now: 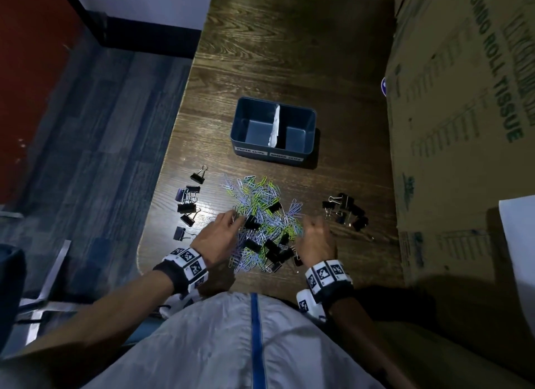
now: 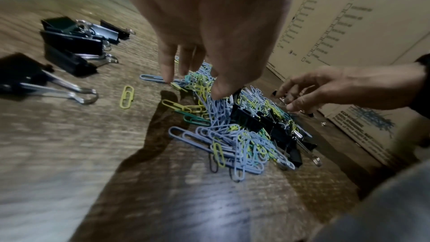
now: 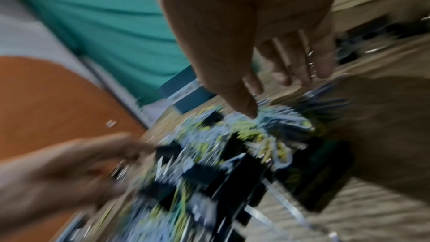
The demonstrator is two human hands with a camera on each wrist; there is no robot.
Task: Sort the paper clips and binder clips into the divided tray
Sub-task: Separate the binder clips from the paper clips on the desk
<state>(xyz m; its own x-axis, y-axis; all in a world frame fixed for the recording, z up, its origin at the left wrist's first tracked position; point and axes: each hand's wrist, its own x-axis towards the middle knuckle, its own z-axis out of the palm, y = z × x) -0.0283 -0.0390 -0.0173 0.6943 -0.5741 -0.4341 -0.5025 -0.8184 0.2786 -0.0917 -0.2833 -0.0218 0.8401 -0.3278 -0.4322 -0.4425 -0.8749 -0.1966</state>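
Note:
The blue divided tray (image 1: 301,152) stands on the wooden table, split by a white divider, with labels "PAPER CLIPS" on its left half and "BINDER CLIPS" on its right. Both halves look empty. In front of it lies a pile of blue, yellow and green paper clips (image 1: 260,212) with black binder clips (image 1: 252,222) mixed in. My left hand (image 1: 228,223) reaches down at the pile's left edge, its straight fingertips (image 2: 167,74) touching the clips. Over the pile's right edge, my right hand (image 1: 314,225) hovers with loosely curled fingers (image 2: 285,87) and nothing visibly held. The right wrist view is blurred.
Separate groups of black binder clips lie left (image 1: 188,206) and right (image 1: 346,212) of the pile. A large cardboard box (image 1: 463,128) marked "JUMBO ROLL TISSUE" walls off the table's right side. The table's left edge (image 1: 162,186) drops to the floor.

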